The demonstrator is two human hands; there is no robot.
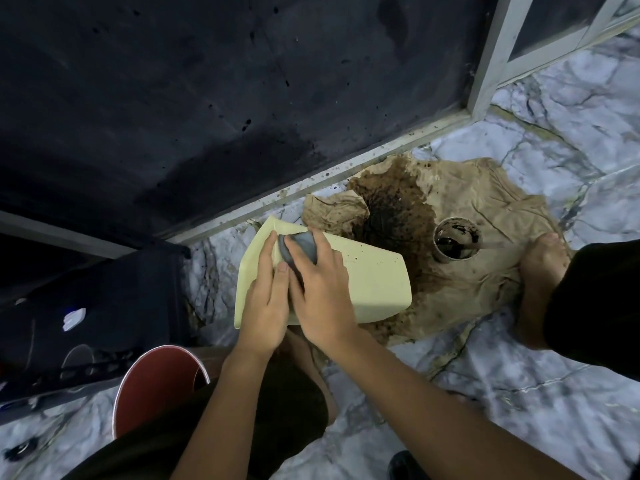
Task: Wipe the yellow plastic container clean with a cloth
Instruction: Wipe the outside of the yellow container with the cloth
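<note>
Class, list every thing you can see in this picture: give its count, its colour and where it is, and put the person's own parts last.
container: one, pale yellow, on its side at centre
cloth: one, grey, pressed on the container
stained sheet: one, brown, on the floor under the container
cup: one, white, dark sludge inside, on the sheet
bucket: one, red, lower left
floor: marbled white tile
left hand: on the container's rim
right hand: gripping the cloth
foot: bare, on the sheet's right edge
</note>
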